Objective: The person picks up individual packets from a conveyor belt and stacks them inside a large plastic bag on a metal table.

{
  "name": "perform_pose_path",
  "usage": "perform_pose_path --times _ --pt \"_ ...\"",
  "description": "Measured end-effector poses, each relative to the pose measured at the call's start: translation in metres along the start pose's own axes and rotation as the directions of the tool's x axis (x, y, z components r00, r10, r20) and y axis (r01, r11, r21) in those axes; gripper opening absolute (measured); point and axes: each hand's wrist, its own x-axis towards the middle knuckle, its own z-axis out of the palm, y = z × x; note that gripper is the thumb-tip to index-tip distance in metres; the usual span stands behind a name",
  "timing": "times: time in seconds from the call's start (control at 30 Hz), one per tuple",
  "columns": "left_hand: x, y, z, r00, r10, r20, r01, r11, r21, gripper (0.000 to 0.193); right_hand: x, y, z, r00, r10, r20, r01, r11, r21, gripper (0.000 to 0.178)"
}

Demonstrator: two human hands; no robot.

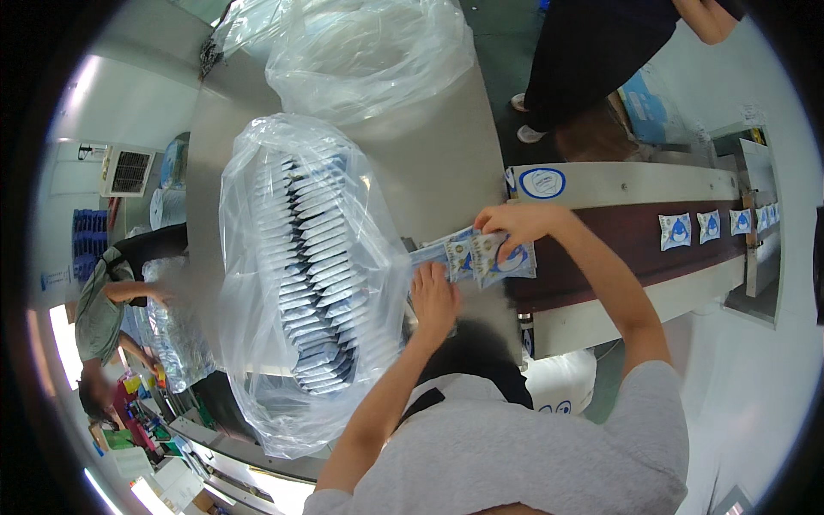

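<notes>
My right hand [524,225] reaches over the near end of a conveyor belt. Its thumb and fingers grip a small white-and-blue packet [489,268], one of a few overlapping there. My left hand [435,299] is closed, its curled fingers against the near side of the same short row; whatever lies in its fingers is hidden. To its left, a large clear plastic bag [245,215] lies on the metal table [429,137]. Inside the bag, similar packets [322,275] stand in two long, tightly stacked rows.
Several spaced packets [675,232] lie on the dark brown conveyor belt [601,249] at right. More clear plastic bags [369,60] cover the table's far end. A person in dark trousers [592,60] stands beyond the conveyor. Another person [103,300] works at the left with plastic-wrapped goods.
</notes>
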Motion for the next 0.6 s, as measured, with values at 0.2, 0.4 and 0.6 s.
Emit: perform_pose_path --times 0.2,0.4,0.6 --pt "0.022 -0.101 0.042 0.953 0.145 0.267 -0.235 0.910 0.343 0.056 0.064 -0.006 0.102 0.863 0.474 -0.175 -0.505 0.803 -0.316 0.072" --pt "0.082 -0.070 0.004 0.854 0.054 0.517 -0.154 0.976 0.153 0.051 0.027 -0.019 0.183 0.797 0.359 -0.485 -0.582 0.670 -0.461 0.090" --pt "0.074 -0.046 0.031 0.606 0.490 0.627 -0.701 0.701 0.130 0.042 0.010 -0.077 0.261 0.768 0.312 -0.559 -0.600 0.656 -0.458 0.073"
